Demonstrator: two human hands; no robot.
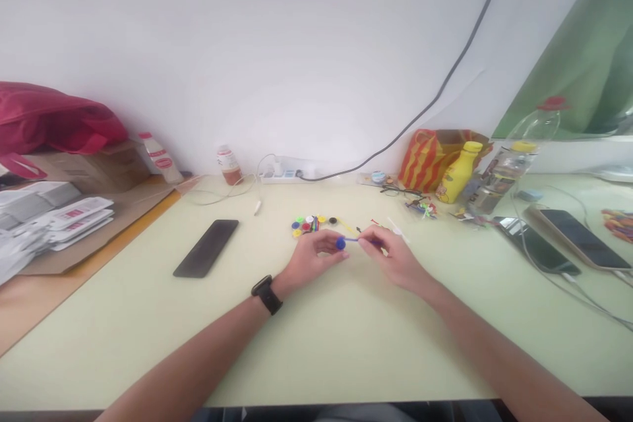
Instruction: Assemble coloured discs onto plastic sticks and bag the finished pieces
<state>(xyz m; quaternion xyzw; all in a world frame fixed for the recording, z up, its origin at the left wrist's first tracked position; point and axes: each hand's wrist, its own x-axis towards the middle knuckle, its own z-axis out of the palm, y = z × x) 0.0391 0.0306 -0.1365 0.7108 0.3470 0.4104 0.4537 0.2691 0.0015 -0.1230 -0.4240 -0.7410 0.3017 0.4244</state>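
Observation:
Between thumb and fingers, my left hand holds a small round blue disc. My right hand pinches a thin blue stick, whose left end meets or lies right by the disc's upper edge; whether the two are joined I cannot tell. Just beyond the left hand is a group of small round pieces in several colours, among them a black piece and a yellow piece. Thin coloured sticks lie behind both hands, including a white stick past the right hand.
A dark phone lies left on the pale table. Along the wall stand a drink bottle, a power strip, a striped bag and a yellow bottle. Further right are two phones with cables; white packages are stacked left.

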